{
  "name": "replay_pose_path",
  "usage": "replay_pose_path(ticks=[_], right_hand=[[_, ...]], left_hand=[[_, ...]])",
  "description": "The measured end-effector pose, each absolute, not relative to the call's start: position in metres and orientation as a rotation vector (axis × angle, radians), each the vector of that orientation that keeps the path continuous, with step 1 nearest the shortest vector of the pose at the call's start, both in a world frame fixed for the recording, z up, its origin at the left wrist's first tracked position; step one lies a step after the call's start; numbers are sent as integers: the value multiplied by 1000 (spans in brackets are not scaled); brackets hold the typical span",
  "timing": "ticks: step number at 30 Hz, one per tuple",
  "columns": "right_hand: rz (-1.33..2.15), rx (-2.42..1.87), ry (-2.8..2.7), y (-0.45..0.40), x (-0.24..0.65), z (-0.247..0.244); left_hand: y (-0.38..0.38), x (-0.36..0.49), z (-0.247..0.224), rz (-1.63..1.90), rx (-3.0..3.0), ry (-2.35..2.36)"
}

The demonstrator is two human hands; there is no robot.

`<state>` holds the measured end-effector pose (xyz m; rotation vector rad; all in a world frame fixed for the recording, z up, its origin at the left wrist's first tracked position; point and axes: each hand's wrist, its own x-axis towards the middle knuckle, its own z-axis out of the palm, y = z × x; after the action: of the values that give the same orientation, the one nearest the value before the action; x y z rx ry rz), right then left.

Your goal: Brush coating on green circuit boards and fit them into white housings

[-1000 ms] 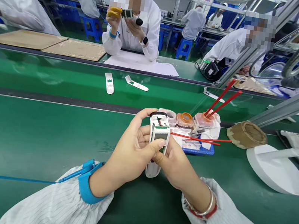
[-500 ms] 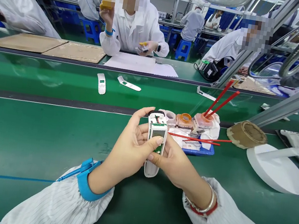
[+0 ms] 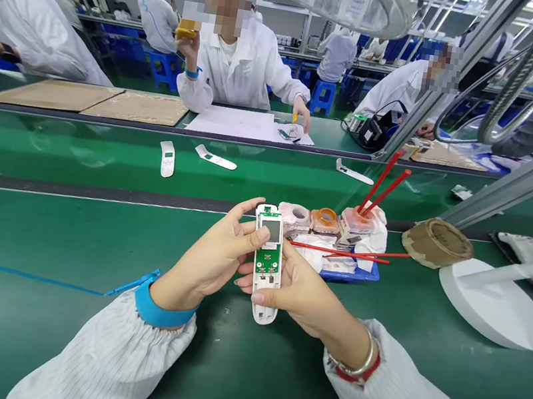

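Note:
Between my two hands is a white handheld device housing (image 3: 265, 283) with a green circuit board (image 3: 268, 260) and a small grey screen (image 3: 272, 230) exposed. My left hand (image 3: 211, 248) grips its upper left side, thumb resting by the screen. My right hand (image 3: 310, 291) holds the lower right side, with its thumb across the bottom part. The housing faces up toward me, its narrow end nearest. Some fingers of both hands are hidden behind it. A blue strap (image 3: 163, 308) with a cord circles my left wrist.
Just beyond my hands, a blue tray (image 3: 348, 276) holds small jars, tissue and red sticks (image 3: 383, 184). To the right are a brown tape roll (image 3: 437, 243) and a white round dish (image 3: 495, 303). White covers (image 3: 166, 159) lie on the green belt (image 3: 258, 188). A co-worker (image 3: 241, 54) sits opposite.
The housing has tilted so its board and screen face me more fully. My right thumb has moved lower on it. The white covers have shifted left in view; the co-worker's hand has reached toward the paper.

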<state>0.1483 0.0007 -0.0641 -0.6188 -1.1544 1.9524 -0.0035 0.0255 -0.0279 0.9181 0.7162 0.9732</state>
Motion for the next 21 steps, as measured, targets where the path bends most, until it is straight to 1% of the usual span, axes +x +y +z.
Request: replay_pose_path(ticks=[4, 8, 14, 16, 18, 21], right_hand=[[1948, -636, -1157, 1, 150, -62], [1958, -731, -1198, 1, 151, -60], [1933, -826, -1258, -13, 167, -71], [1923, -875, -1373, -22, 179, -78], [1999, -914, -1454, -30, 192, -84], [2069, -979, -1483, -38, 204, -95]], left_hand=[[28, -5, -26, 957, 849, 698], [32, -3, -25, 1023, 776, 735], [45, -16, -28, 1106, 764, 802], [55, -29, -32, 1114, 787, 865], [73, -45, -39, 1139, 786, 977], [113, -65, -50, 1184, 800, 1139]])
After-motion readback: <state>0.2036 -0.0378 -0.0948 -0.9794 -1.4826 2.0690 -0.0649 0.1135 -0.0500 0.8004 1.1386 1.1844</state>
